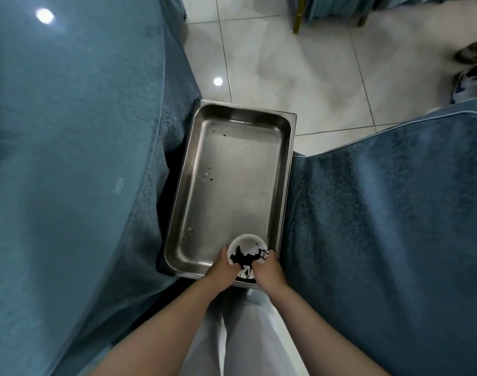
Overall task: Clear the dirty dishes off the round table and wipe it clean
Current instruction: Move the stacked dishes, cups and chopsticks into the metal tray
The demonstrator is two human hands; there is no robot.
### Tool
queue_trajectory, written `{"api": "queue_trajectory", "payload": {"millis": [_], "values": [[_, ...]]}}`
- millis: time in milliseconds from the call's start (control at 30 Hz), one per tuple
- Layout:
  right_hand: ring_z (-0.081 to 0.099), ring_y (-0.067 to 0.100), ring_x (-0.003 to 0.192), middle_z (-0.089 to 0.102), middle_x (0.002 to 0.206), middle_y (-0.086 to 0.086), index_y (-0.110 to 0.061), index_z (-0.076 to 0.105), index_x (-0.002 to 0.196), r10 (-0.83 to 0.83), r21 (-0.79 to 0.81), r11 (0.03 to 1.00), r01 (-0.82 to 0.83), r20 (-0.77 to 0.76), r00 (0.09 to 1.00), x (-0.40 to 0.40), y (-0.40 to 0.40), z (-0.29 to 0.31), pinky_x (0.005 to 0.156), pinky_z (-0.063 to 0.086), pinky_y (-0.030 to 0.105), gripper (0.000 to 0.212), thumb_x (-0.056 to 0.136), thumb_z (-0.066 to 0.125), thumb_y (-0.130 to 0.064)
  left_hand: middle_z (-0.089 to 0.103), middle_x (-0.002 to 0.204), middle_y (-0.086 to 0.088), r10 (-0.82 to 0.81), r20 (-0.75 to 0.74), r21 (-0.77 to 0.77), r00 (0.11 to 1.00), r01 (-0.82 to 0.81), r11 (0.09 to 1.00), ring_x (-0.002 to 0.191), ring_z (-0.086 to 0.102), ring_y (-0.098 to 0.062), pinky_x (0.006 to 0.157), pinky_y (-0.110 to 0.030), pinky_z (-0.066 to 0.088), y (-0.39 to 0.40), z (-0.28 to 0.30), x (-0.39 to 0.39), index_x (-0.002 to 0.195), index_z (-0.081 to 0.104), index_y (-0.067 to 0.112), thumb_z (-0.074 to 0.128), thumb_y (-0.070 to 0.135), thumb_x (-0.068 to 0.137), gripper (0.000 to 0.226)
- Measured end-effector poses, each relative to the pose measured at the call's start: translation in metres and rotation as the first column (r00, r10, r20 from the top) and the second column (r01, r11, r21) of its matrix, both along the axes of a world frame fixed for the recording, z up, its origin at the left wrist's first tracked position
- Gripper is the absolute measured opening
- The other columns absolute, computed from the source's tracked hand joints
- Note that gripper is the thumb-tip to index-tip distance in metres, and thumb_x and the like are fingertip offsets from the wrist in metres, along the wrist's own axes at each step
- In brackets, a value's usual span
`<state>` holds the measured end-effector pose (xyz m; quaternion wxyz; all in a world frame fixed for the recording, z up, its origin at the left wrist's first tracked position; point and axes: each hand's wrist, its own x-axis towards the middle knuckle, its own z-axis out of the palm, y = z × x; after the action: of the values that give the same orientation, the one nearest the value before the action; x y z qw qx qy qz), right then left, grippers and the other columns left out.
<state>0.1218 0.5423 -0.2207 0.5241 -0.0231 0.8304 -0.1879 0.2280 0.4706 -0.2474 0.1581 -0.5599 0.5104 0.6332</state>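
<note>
Bowl [247, 251]: small, white, round, smeared inside with dark sauce that runs toward its near rim. Position: over the near right corner of the pan, held between both hands; whether it touches the pan floor cannot be told.

Left hand [223, 270]: grips the bowl's left rim, fingers curled round the edge, thumb side up.

Right hand [267, 270]: grips the bowl's right rim, fingers curled round the edge. Both forearms are bare and reach in from the bottom of the view.

Pan [285, 169]: deep, rectangular, stainless steel, with a flat rim. It sits low between the table and the chair, long axis running away from the person. Floor of the pan is bare metal apart from the scraps.

Scraps [207, 176]: a few small crumbs, scattered along the left side of the pan floor.

Table [69, 158]: left of the pan, covered in blue cloth that hangs past the edge; a ceiling light reflects on its top.

Chair [394, 213]: right of the pan, covered in the same blue fabric, touching the pan's right rim.

Floor [299, 63]: pale glossy tiles beyond the pan.

Trousers [232, 335]: light-coloured, below the forearms.
</note>
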Motion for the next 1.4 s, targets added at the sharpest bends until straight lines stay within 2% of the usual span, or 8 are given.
{"api": "queue_trajectory", "payload": {"millis": [133, 267, 367, 500, 600, 1000, 1267, 1400], "values": [[0.056, 0.029, 0.117, 0.056, 0.13, 0.013, -0.006, 0.049, 0.128, 0.093, -0.031, 0.995, -0.096, -0.081, 0.992, -0.004, -0.002, 0.025, 0.098, 0.047, 0.036, 0.043, 0.085, 0.054, -0.007, 0.062, 0.103, 0.015, -0.183, 0.068, -0.092, 0.981, 0.189, 0.978, 0.1, 0.06, -0.014, 0.088, -0.032, 0.049, -0.01, -0.012, 0.012, 0.109, 0.049, 0.036, 0.055, 0.025, 0.072, 0.038], [0.051, 0.029, 0.124, 0.049, 0.138, 0.012, -0.005, 0.046, 0.135, 0.262, -0.019, 0.963, -0.268, -0.167, 0.951, -0.009, -0.008, 0.067, 0.102, 0.043, 0.033, 0.05, 0.087, 0.054, -0.012, 0.064, 0.114, 0.008, -0.283, 0.065, -0.163, 0.957, 0.29, 0.943, 0.108, 0.061, -0.019, 0.089, -0.032, 0.049, -0.025, 0.005, 0.019, 0.116, 0.059, 0.031, 0.052, 0.028, 0.077, 0.04], [0.047, 0.028, 0.125, 0.048, 0.137, 0.009, -0.008, 0.045, 0.134, 0.404, -0.022, 0.904, -0.427, -0.283, 0.87, -0.016, -0.017, 0.106, 0.106, 0.039, 0.036, 0.049, 0.086, 0.053, -0.016, 0.065, 0.118, 0.003, -0.334, 0.056, -0.256, 0.941, 0.337, 0.906, 0.112, 0.06, -0.021, 0.095, -0.036, 0.049, -0.042, 0.091, 0.014, 0.116, 0.063, 0.029, 0.05, 0.034, 0.077, 0.042], [0.029, 0.025, 0.14, 0.034, 0.152, 0.008, -0.01, 0.031, 0.147, 0.536, -0.044, 0.8, -0.598, -0.394, 0.747, -0.026, -0.036, 0.163, 0.117, 0.027, 0.037, 0.06, 0.09, 0.048, -0.021, 0.054, 0.133, 0.0, -0.427, 0.113, -0.424, 0.897, 0.432, 0.796, 0.12, 0.052, -0.017, 0.1, -0.024, 0.04, -0.062, 0.158, 0.022, 0.133, 0.054, 0.019, 0.053, 0.021, 0.09, 0.043], [0.026, 0.022, 0.142, 0.03, 0.154, 0.008, -0.01, 0.025, 0.15, 0.582, -0.062, 0.718, -0.693, -0.492, 0.647, -0.035, -0.056, 0.203, 0.119, 0.023, 0.036, 0.063, 0.093, 0.048, -0.022, 0.05, 0.138, 0.003, -0.418, 0.148, -0.582, 0.896, 0.421, 0.696, 0.126, 0.047, -0.014, 0.107, -0.027, 0.036, -0.079, 0.198, 0.033, 0.137, 0.05, 0.019, 0.051, 0.018, 0.093, 0.044], [0.009, 0.022, 0.15, 0.012, 0.162, 0.009, -0.014, 0.009, 0.155, 0.691, -0.053, 0.298, -0.953, -0.677, 0.253, -0.006, -0.154, 0.299, 0.121, 0.006, 0.035, 0.067, 0.097, 0.041, -0.024, 0.051, 0.134, 0.003, 0.07, 0.056, -0.844, 0.996, 0.01, 0.536, 0.126, 0.045, -0.014, 0.106, -0.02, 0.028, -0.11, 0.292, 0.125, 0.132, 0.054, 0.015, 0.054, 0.021, 0.095, 0.038], [0.022, 0.027, 0.146, 0.025, 0.157, 0.015, -0.008, 0.022, 0.152, 0.683, -0.045, 0.071, -0.996, -0.726, 0.082, 0.085, -0.218, 0.301, 0.121, 0.014, 0.036, 0.071, 0.087, 0.033, -0.034, 0.063, 0.119, -0.006, 0.429, -0.011, -0.855, 0.903, -0.23, 0.464, 0.112, 0.059, -0.025, 0.101, -0.039, 0.044, -0.107, 0.289, 0.237, 0.116, 0.065, 0.009, 0.036, 0.045, 0.076, 0.061], [0.019, 0.025, 0.146, 0.021, 0.158, 0.013, -0.008, 0.018, 0.153, 0.701, -0.042, -0.04, -0.998, -0.713, 0.002, 0.148, -0.252, 0.301, 0.12, 0.013, 0.033, 0.065, 0.095, 0.039, -0.029, 0.06, 0.124, -0.01, 0.548, -0.009, -0.835, 0.837, -0.307, 0.456, 0.117, 0.056, -0.029, 0.103, -0.035, 0.039, -0.117, 0.289, 0.293, 0.123, 0.061, 0.006, 0.039, 0.045, 0.077, 0.064]]}}
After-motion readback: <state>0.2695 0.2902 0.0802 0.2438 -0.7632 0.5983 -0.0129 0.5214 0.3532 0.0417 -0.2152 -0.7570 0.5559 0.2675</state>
